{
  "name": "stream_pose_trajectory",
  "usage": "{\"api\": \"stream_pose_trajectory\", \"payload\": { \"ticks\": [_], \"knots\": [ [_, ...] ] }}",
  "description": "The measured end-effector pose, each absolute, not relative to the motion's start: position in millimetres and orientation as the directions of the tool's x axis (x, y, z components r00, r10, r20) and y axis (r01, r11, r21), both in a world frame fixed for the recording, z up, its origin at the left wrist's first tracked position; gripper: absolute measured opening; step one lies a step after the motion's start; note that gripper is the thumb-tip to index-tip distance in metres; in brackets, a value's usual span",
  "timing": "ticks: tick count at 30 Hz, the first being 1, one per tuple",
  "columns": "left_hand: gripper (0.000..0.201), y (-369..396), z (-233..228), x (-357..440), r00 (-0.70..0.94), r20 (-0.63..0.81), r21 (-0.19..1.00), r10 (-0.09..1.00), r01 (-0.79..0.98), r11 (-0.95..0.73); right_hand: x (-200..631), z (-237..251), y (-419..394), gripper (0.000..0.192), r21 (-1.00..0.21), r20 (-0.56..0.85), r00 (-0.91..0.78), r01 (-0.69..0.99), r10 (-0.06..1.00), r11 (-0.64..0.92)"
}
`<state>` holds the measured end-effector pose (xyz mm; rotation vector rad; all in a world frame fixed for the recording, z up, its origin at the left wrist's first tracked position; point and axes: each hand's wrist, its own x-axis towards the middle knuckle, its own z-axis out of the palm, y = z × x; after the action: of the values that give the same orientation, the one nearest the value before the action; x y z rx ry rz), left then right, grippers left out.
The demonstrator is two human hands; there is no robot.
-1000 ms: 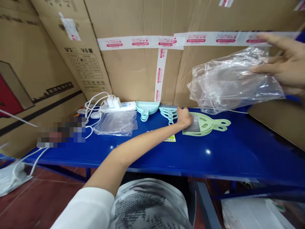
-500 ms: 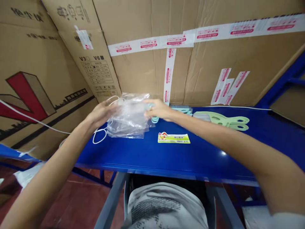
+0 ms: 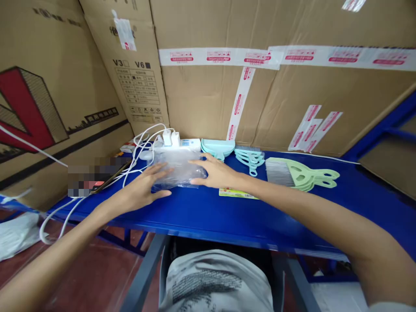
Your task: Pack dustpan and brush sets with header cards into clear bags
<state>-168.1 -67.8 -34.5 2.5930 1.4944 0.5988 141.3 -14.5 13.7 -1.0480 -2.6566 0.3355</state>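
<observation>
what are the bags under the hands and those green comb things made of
Bags: thin clear plastic film, glossy by the look; the blue table shows through and the surface crinkles. Both hands, left and right, rest flat on them.
Green combs: probably moulded rigid plastic, pale matt green, stacked, with fine teeth.

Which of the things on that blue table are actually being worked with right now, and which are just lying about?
In hand:
- stack of clear plastic bags, pressed flat by the left hand and right hand

Lying about:
- green combs
- pale blue combs
- pale blue dustpans
- label card
- power strip with chargers
- cardboard boxes
</observation>
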Motion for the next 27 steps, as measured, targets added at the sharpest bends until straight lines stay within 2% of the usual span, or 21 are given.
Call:
{"api": "stream_pose_trajectory", "payload": {
  "ticks": [3,5,7,11,15,18,20,21,23,25,27],
  "knots": [
    [0.053,-55,-33,-166,0.546,0.247,0.265,0.800,0.756,-0.598,141,8,-23,0.079,-0.262,0.064,-0.708,0.668,0.703,0.696],
    [0.047,-45,-29,-168,0.572,0.236,0.262,0.785,0.741,-0.619,140,4,-20,0.077,-0.253,0.042,-0.710,0.673,0.703,0.695],
    [0.049,-40,-26,-173,0.548,0.233,0.272,0.803,0.756,-0.595,138,0,-15,0.079,-0.272,0.036,-0.724,0.656,0.688,0.704],
    [0.064,-46,-29,-183,0.488,0.243,0.311,0.838,0.780,-0.544,133,1,-5,0.085,-0.317,0.055,-0.780,0.579,0.624,0.752],
    [0.063,-61,-25,-187,0.475,0.272,0.238,0.837,0.809,-0.537,125,19,-6,0.095,-0.261,-0.005,-0.782,0.602,0.623,0.754],
    [0.060,-69,-12,-178,0.473,0.356,0.120,0.806,0.832,-0.541,115,30,-4,0.085,-0.174,0.136,-0.722,0.656,0.678,0.734],
    [0.068,-67,-8,-168,0.500,0.376,0.083,0.780,0.820,-0.566,106,29,5,0.078,-0.121,0.212,-0.745,0.623,0.633,0.773],
    [0.074,-62,-9,-163,0.525,0.347,0.082,0.777,0.809,-0.583,101,25,11,0.079,-0.106,0.183,-0.783,0.586,0.595,0.803],
    [0.084,-47,-18,-157,0.553,0.218,0.103,0.804,0.806,-0.583,94,15,27,0.092,-0.112,0.016,-0.831,0.551,0.556,0.827],
    [0.087,-30,-34,-155,0.512,0.071,0.128,0.856,0.847,-0.517,89,3,43,0.105,-0.140,-0.149,-0.803,0.594,0.577,0.792],
    [0.089,-14,-49,-157,0.457,-0.002,0.139,0.889,0.881,-0.452,85,-6,56,0.112,-0.164,-0.230,-0.757,0.650,0.612,0.742]
  ]
}}
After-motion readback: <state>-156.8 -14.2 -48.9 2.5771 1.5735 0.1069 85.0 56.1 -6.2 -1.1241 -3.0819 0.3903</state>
